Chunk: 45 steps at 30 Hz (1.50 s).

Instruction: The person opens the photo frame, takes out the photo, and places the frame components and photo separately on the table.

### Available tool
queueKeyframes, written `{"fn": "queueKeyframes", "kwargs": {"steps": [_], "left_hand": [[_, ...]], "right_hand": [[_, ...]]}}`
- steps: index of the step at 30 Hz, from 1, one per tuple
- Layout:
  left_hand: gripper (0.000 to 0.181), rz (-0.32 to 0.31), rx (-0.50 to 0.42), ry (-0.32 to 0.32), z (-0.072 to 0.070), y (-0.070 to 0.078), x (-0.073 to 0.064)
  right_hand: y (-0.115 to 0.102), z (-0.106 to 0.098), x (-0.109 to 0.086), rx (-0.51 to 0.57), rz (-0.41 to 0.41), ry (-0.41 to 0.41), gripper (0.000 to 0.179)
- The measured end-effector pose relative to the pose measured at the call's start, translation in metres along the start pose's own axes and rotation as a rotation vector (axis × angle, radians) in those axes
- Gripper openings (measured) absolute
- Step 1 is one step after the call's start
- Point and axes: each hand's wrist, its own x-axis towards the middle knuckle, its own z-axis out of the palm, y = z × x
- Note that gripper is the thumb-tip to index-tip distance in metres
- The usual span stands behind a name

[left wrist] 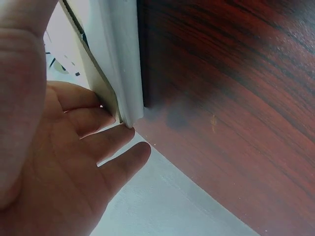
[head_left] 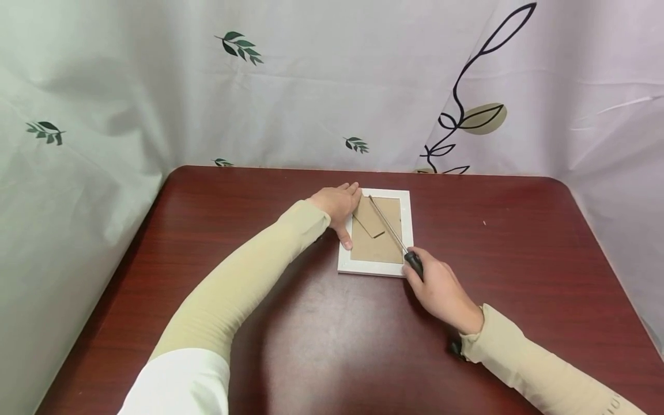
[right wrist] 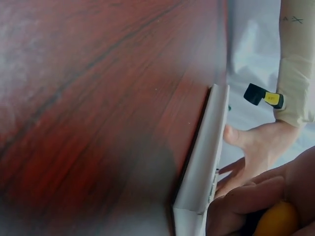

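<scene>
A white picture frame [head_left: 373, 268] lies on the table with its brown backing board [head_left: 376, 251] facing up. A dark-edged flap, perhaps a stand, shows on that board. My left hand [head_left: 337, 208] rests on the frame's left border, thumb spread from the fingers; in the left wrist view its straight fingers reach the frame's corner [left wrist: 123, 83]. My right hand [head_left: 440, 287] grips a screwdriver [head_left: 389, 223] by its black handle, whose yellow end [right wrist: 278, 220] shows in the right wrist view. The screwdriver's tip is at the frame's inner edge, near the far left corner.
The dark red wooden table [head_left: 493, 248] has rounded far corners. A pale curtain [head_left: 301, 104] with leaf prints hangs behind it and at both sides. A small black and yellow device [right wrist: 266, 97] sits at the left wrist.
</scene>
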Motion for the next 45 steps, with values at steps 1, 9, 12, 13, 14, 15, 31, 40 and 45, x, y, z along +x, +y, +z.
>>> {"fn": "queueKeyframes", "kwargs": {"steps": [1, 9, 12, 13, 14, 15, 31, 40, 45], "left_hand": [[0.145, 0.001, -0.005, -0.004, 0.000, 0.000, 0.000], [0.139, 0.009, -0.046, 0.004, -0.003, -0.003, 0.002], [0.137, 0.021, -0.060, 0.029, -0.004, -0.005, 0.002], [0.137, 0.027, -0.064, 0.039, -0.004, -0.005, 0.002], [0.137, 0.038, -0.063, 0.049, -0.004, -0.006, 0.003], [0.137, 0.049, -0.057, 0.059, -0.005, -0.006, 0.003], [0.134, 0.180, 0.029, 0.048, -0.019, 0.001, 0.014], [0.134, 0.173, 0.031, 0.005, -0.020, 0.003, 0.017], [0.134, 0.170, 0.020, 0.008, -0.018, 0.001, 0.015]], "right_hand": [[-0.001, -0.001, -0.001, -0.006, 0.000, 0.007, 0.040], [-0.008, -0.003, -0.013, 0.083, 0.011, -0.035, 0.022], [-0.008, -0.001, -0.015, 0.069, -0.043, 0.019, 0.017], [-0.008, 0.000, -0.015, 0.059, -0.064, 0.042, 0.016], [-0.008, 0.000, -0.015, 0.043, -0.082, 0.064, 0.016], [-0.008, 0.000, -0.015, 0.033, -0.095, 0.080, 0.016], [-0.020, 0.003, -0.026, 0.060, -0.087, 0.016, 0.053], [-0.022, 0.008, -0.029, 0.065, -0.079, 0.008, 0.053], [-0.023, 0.009, -0.029, 0.066, -0.064, 0.001, 0.052]]}}
